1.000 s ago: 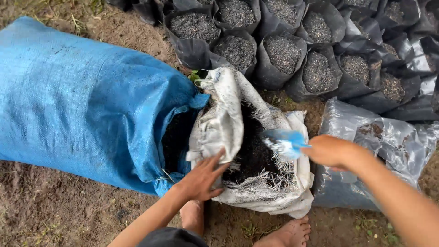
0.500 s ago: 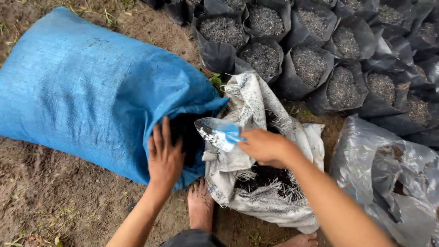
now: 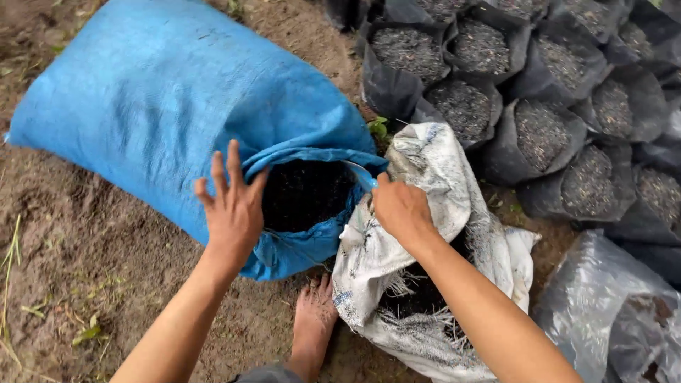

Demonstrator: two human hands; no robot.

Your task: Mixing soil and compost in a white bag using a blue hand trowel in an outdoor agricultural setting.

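A large blue woven plastic sack (image 3: 156,113) is laid on its side on the bare earth, its mouth turned toward the person so that the dark soil (image 3: 305,193) inside can be reached. The left hand (image 3: 233,207) is pressed flat on the rolled rim of that mouth, fingers spread wide and gripping nothing, apparently to keep the opening held back. The right hand (image 3: 401,209) is closed around a small scoop, of which only a pale blue edge (image 3: 363,174) is seen at the sack's mouth; its shape cannot be made out fully. Just beside the blue sack, touching it, a dirty white woven sack (image 3: 433,177) is slumped open, with dark soil shown in its lower folds. A bare foot (image 3: 313,323) is planted between the two sacks. Behind them, rows of black plastic nursery bags (image 3: 539,135) filled with gritty soil are packed closely together, and a grey plastic sheet-like bag (image 3: 610,312) lies at the right. The ground (image 3: 64,255) is brown dirt strewn with dry grass, outdoors.
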